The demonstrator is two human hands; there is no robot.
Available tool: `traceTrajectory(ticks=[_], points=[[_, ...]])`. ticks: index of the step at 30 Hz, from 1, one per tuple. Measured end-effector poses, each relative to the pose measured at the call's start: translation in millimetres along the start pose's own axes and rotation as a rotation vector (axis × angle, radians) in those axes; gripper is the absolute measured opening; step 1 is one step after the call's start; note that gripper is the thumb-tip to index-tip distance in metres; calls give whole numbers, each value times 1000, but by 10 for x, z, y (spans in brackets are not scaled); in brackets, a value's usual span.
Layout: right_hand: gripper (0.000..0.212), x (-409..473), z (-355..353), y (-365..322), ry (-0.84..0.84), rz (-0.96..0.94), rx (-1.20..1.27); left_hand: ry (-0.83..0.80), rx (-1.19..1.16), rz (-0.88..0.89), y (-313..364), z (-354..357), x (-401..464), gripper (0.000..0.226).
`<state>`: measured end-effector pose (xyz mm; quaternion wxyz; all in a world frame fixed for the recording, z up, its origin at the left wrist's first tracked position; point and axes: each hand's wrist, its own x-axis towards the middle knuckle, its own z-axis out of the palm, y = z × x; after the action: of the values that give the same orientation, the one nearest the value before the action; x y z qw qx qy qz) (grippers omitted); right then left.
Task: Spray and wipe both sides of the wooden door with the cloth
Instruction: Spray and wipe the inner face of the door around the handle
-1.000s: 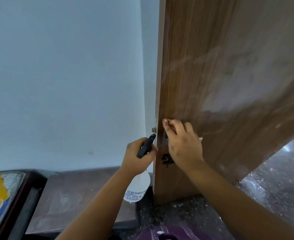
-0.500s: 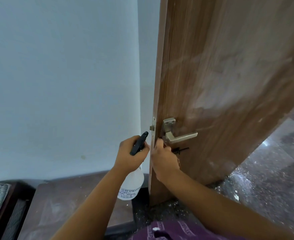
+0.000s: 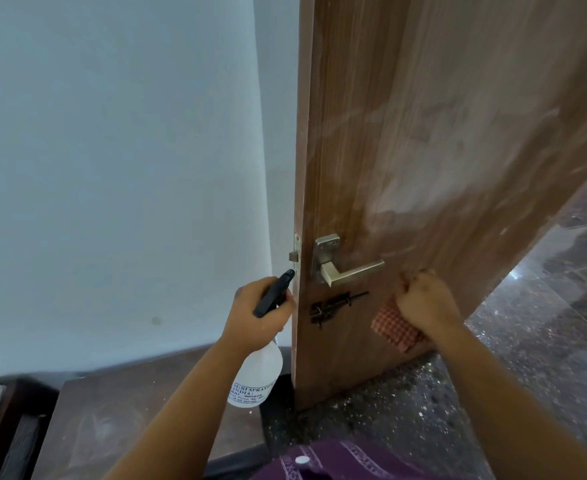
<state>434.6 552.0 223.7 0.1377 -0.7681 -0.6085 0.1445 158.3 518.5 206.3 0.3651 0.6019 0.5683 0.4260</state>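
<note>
Wooden door [image 3: 423, 150]: seen edge-on at its latch side, the brown face turned to the right, with pale hazy streaks across the upper part.
Lever handle [image 3: 345, 268]: brushed metal, mounted near the door edge, its lever pointed right.
Bolt [image 3: 333, 306]: black, fixed just below the handle.
Cloth [image 3: 394, 325]: red-and-white check, pressed flat against the door face, right of the bolt and below the lever's tip.
Right hand [image 3: 423, 304]: fingers curled, the cloth gripped and held against the wood.
Spray bottle [image 3: 257, 372]: translucent white with a black trigger head, held just left of the door edge, the nozzle raised toward the latch plate.
Left hand [image 3: 257, 317]: wrapped around the bottle's neck.
Floor [image 3: 544, 341]: dark speckled stone, seen right of the door.
Wall [image 3: 112, 168]: pale, left of the door.
</note>
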Motion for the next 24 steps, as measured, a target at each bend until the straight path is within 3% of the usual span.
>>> traceTrajectory(ticks=[3,8,13,18,24], points=[[34,-37,-331,-142,192,-154,75,-84,28,53,29,131,42,10],[42,-120,-334,-379,173,-275,145,-143,91,-21,84,218,143,32],[45,-126,-180,-367,142,-316,160,-236,113,-90,66,255,183,20],[47,-147,-70,-370,127,-402,150,-232,132,-47,54,268,181,16],[47,-337,432,-602,133,-548,93,-148,-23,32,16,191,136,7]])
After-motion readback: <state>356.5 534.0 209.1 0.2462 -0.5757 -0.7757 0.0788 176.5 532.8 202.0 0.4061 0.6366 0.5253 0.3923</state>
